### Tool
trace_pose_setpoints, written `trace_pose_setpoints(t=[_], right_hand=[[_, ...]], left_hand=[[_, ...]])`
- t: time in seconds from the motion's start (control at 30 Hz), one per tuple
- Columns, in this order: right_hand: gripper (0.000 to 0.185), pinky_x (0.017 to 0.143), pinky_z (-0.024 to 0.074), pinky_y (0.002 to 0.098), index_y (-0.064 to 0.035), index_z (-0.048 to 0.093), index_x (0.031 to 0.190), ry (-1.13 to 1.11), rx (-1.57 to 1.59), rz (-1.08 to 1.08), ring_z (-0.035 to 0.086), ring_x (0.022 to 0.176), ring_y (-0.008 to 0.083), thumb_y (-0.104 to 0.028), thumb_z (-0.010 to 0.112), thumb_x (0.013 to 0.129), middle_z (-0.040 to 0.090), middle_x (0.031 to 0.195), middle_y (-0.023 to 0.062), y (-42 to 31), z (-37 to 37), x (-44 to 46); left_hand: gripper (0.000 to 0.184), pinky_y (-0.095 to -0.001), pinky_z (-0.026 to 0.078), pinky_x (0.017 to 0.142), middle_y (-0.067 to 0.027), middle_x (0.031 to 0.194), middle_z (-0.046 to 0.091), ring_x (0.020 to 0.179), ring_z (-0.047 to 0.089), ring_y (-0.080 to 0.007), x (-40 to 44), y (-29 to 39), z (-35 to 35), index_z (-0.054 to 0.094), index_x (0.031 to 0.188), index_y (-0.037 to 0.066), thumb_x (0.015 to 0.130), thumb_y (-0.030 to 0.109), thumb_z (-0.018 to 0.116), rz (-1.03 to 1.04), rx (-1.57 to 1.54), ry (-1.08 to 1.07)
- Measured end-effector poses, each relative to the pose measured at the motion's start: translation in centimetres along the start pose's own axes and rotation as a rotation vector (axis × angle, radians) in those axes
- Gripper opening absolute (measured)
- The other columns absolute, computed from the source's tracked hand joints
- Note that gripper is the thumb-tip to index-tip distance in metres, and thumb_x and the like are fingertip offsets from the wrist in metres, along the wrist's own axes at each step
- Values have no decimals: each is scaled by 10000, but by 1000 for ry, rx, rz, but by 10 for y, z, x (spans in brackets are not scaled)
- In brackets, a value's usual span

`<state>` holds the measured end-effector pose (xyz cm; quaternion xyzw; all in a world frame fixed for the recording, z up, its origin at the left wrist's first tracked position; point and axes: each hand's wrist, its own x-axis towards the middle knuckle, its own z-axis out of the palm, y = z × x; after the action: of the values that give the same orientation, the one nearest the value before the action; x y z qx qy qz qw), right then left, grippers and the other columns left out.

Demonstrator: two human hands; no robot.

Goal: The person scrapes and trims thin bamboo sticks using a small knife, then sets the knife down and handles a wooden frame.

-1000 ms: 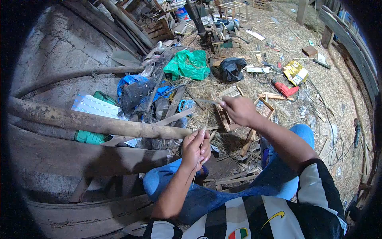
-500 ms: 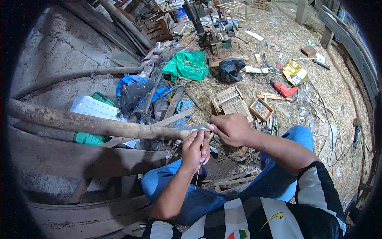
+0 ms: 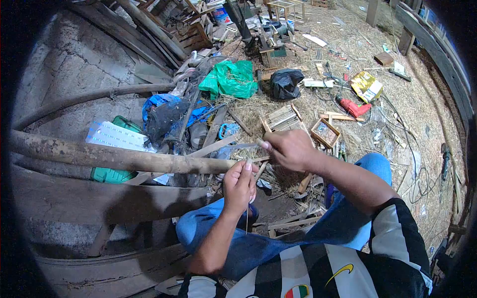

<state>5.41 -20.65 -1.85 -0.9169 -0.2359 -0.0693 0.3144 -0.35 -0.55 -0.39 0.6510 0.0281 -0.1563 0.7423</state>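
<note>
My right hand (image 3: 290, 150) is closed around a knife (image 3: 239, 146), its blade pointing left above the end of a thick bamboo pole (image 3: 124, 160). The knife's handle is mostly hidden in my fist. My left hand (image 3: 239, 186) pinches a thin bamboo strip (image 3: 247, 218) just below the pole's end. One part of the strip hangs down from my fingers in front of my jeans. Whether the fingers of my left hand touch the pole, I cannot tell.
Beyond my hands lie a slatted wooden piece (image 3: 285, 121), a small wooden box (image 3: 325, 133) and a red drill (image 3: 354, 107). Green plastic (image 3: 229, 79) and a black bag (image 3: 287, 83) rest on the straw-covered floor. A wooden plank (image 3: 109, 198) runs below the pole.
My right hand has lifted the knife blade up, away from the pole's end and my left fingers. The left hand has barely moved and still pinches the strip.
</note>
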Motion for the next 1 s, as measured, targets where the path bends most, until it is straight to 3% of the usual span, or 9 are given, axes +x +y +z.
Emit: trace_pose_setpoints(t=[0.27, 0.33, 0.43, 0.5, 0.6, 0.73, 0.83, 0.93, 1.0], right_hand=[[327, 576, 490, 533, -107, 554, 924, -29, -17, 35, 648, 702, 400, -402, 439, 1003, 665, 762, 160, -6, -1, -1], [247, 568, 465, 521, -114, 557, 926, 0, 3, -43, 634, 682, 397, -344, 488, 984, 642, 728, 162, -8, 2, -3], [271, 564, 464, 520, -119, 561, 921, -4, 7, -48, 630, 668, 398, -364, 471, 993, 636, 719, 162, -10, -2, -3], [318, 567, 463, 527, -116, 567, 898, 5, -28, 130, 628, 668, 402, -392, 451, 1005, 622, 695, 162, 16, 9, 5], [307, 603, 492, 536, -149, 585, 975, 15, -79, 155, 647, 705, 398, -426, 453, 989, 654, 739, 159, 25, -10, 13], [283, 596, 487, 536, -121, 558, 943, 20, 24, 56, 644, 703, 398, -386, 467, 986, 647, 756, 155, -6, -9, -2], [270, 577, 483, 533, -93, 521, 904, -8, 44, -62, 640, 693, 401, -351, 490, 975, 632, 744, 144, -22, -3, -10], [271, 560, 492, 515, -75, 517, 905, -18, 77, -128, 644, 682, 392, -340, 515, 964, 630, 734, 138, -24, 3, -12], [253, 558, 479, 505, -82, 518, 901, -32, 51, -123, 638, 689, 378, -328, 519, 962, 614, 733, 125, -22, 1, -10]], left_hand=[[284, -226, 282, 343, 34, 496, 404, 365, 328, -45, -2, 2, -1, 566, 896, 38, 1053, 250, 460, -19, 72, 16], [291, -216, 275, 356, 49, 502, 409, 376, 337, -32, -2, 0, -2, 579, 890, 41, 1053, 251, 463, -23, 75, 1], [295, -213, 262, 368, 57, 501, 411, 390, 343, -23, -1, -6, -3, 589, 903, 37, 1055, 256, 463, -8, 150, -17], [293, -213, 258, 377, 65, 504, 408, 400, 347, -17, -2, -6, -3, 596, 914, 32, 1053, 257, 470, 10, 167, -20], [283, -213, 270, 353, 41, 498, 410, 376, 328, -35, -2, -9, -4, 594, 919, 30, 1048, 255, 480, 50, 186, -22], [283, -213, 271, 356, 45, 500, 413, 378, 330, -32, -2, -2, 1, 617, 945, 26, 1047, 254, 485, 7, 155, -8], [249, -193, 303, 445, 63, 573, 476, 471, 370, 1, -2, -4, 5, 644, 971, 11, 1040, 200, 498, 28, 224, 49], [238, -177, 345, 496, 53, 639, 519, 517, 385, 10, 0, -8, 6, 664, 1022, -3, 1034, 172, 502, 122, 189, 66], [244, -169, 371, 526, 37, 679, 540, 537, 395, 14, 1, -9, 7, 666, 1047, -13, 1033, 160, 495, 290, 400, 94]])
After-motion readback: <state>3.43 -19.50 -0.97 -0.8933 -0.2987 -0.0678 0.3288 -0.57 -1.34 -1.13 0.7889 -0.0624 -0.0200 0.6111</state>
